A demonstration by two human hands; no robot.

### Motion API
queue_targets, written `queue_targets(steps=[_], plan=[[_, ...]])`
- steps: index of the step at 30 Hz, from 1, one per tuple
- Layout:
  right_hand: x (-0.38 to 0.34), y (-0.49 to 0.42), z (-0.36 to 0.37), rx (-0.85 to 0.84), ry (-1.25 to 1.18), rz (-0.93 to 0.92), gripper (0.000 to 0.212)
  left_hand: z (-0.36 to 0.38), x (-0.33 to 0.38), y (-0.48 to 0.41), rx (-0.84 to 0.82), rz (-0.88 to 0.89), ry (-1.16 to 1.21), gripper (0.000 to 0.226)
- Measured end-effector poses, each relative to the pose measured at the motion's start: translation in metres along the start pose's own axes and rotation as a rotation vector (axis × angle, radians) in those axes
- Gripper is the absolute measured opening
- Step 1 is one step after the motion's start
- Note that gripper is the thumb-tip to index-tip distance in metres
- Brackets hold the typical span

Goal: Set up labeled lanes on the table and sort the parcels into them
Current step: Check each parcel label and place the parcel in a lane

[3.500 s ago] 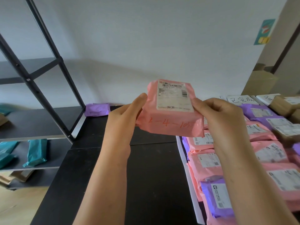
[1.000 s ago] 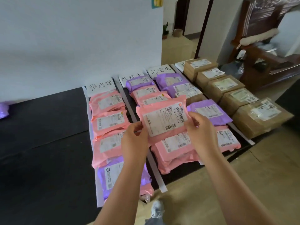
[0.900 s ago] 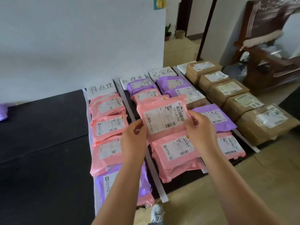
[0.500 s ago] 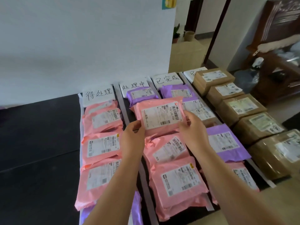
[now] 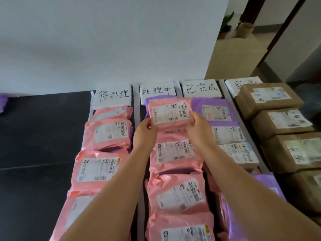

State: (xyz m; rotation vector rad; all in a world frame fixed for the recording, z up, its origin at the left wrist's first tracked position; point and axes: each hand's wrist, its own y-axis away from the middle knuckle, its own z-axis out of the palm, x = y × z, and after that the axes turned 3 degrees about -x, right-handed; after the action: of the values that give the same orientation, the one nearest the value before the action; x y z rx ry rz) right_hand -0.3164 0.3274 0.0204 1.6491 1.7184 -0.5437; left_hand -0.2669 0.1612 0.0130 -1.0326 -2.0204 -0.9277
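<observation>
Head view showed both hands holding one pink parcel [image 5: 169, 112] at the far end of the second lane. The left hand [image 5: 145, 132] pinched the parcel's near left corner, with the thumb on top and the other fingers tucked underneath, out of sight. The right hand [image 5: 198, 128] gripped the near right edge in the same manner, thumb across the top face and the remaining fingers hidden below. The parcel's white shipping sticker faced up with its barcodes visible. The parcel sat over a purple parcel [image 5: 151, 100], just in front of the second lane label [image 5: 157, 91]. Whether it rested on that purple parcel or was held clear of it could not be told.

Lane layout on the black table [image 5: 34, 136] was as follows. Four handwritten white labels stood in a row at the foot of the wall [image 5: 104, 40]. White divider strips [image 5: 136, 108] ran from them toward the camera.

- First lane label [image 5: 113, 96]: a column of pink parcels [image 5: 107, 134] lay in front of it.
- Second lane: further pink mailers [image 5: 173, 152] lay nearer the camera, between the two forearms.
- Third lane label [image 5: 201, 88]: a large purple mailer [image 5: 215, 110] lay at the far end, with more stickered parcels nearer the camera.
- Fourth lane label [image 5: 243, 84]: partly covered by the first of a column of brown cardboard boxes [image 5: 267, 98].

One small purple bag [image 5: 2, 101] lay at the far left of the table, well apart from the lanes.
</observation>
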Motion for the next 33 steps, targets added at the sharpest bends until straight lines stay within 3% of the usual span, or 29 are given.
queue_targets(steps=[7,19,25,33], plan=[[0.007,-0.025,0.008,-0.138,0.079,-0.016,0.045,0.018,-0.008,-0.020,0.043,-0.096,-0.085,0.028],[-0.005,-0.010,-0.001,-0.084,0.128,-0.118,0.047,0.008,0.004,0.011,0.034,-0.032,-0.204,0.045],[-0.034,0.030,0.001,-0.068,0.150,-0.226,0.043,-0.019,0.002,0.053,0.078,-0.015,-0.256,0.057],[-0.086,0.115,0.029,-0.082,0.185,-0.342,0.037,-0.096,-0.035,0.123,0.198,0.006,-0.154,0.055]])
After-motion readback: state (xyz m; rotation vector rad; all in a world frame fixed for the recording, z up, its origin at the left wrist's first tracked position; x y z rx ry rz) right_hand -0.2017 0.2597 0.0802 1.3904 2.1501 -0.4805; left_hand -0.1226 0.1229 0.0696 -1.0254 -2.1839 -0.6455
